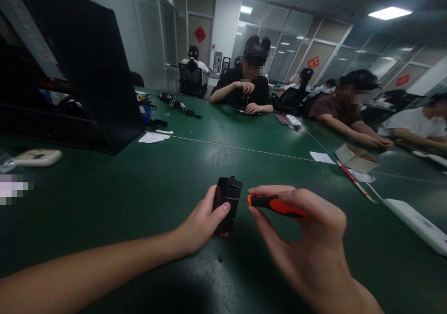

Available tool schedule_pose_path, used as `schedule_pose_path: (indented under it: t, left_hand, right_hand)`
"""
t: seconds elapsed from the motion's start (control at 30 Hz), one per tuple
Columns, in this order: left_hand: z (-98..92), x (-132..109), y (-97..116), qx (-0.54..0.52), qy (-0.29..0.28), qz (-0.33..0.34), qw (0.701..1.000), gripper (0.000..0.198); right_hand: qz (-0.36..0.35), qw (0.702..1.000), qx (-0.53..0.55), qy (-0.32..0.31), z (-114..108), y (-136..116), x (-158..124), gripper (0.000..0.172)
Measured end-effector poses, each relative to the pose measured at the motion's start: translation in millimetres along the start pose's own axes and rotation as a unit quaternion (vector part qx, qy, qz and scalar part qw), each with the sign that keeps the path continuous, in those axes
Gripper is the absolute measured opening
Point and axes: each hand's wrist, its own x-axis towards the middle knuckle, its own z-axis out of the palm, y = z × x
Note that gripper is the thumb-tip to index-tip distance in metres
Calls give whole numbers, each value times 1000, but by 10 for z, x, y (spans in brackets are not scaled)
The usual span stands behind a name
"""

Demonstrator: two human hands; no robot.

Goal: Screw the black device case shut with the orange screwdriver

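My left hand [206, 221] is closed around a black rectangular box [233, 214], held upright just above or on the green table, with the thumb across its near side. A small tab with a hole sticks up from the box's top. In my right hand [314, 239] is an orange and black screwdriver [275, 203], pinched along its handle between thumb and fingers. Its thin shaft points left, and the tip meets the side of the box. Whether the tip sits in a screw I cannot make out.
A large black computer case [101, 81] stands at the left. The green table [167, 174] also carries a small open cardboard box [356, 158], a white power strip [415, 225], papers and cables. A person [240, 86] works opposite; others sit at the right.
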Motion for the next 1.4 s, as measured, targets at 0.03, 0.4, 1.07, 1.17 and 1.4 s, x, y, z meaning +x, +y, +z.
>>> schedule_pose_path:
  t: [0.03, 0.4, 1.07, 1.17, 1.4]
  left_hand:
    - [1, -4, 3, 2, -1, 0, 1000, 44]
    - [-2, -18, 5, 19, -8, 9, 1000, 44]
    - [-3, -40, 20, 39, -5, 3, 999, 48]
    - [-4, -32, 14, 44, -3, 10, 999, 45]
    - [4, -41, 45, 9, -4, 1, 1000, 44]
  right_hand:
    - [-4, 1000, 8, -2, -5, -1, -1, 49]
    - [0, 1000, 10, 21, 13, -3, -14, 55]
    - [7, 1000, 2, -1, -6, -12, -20, 47]
    - [-1, 999, 42, 2, 2, -18, -19, 46]
    - [-35, 998, 45, 16, 81, 28, -101, 53]
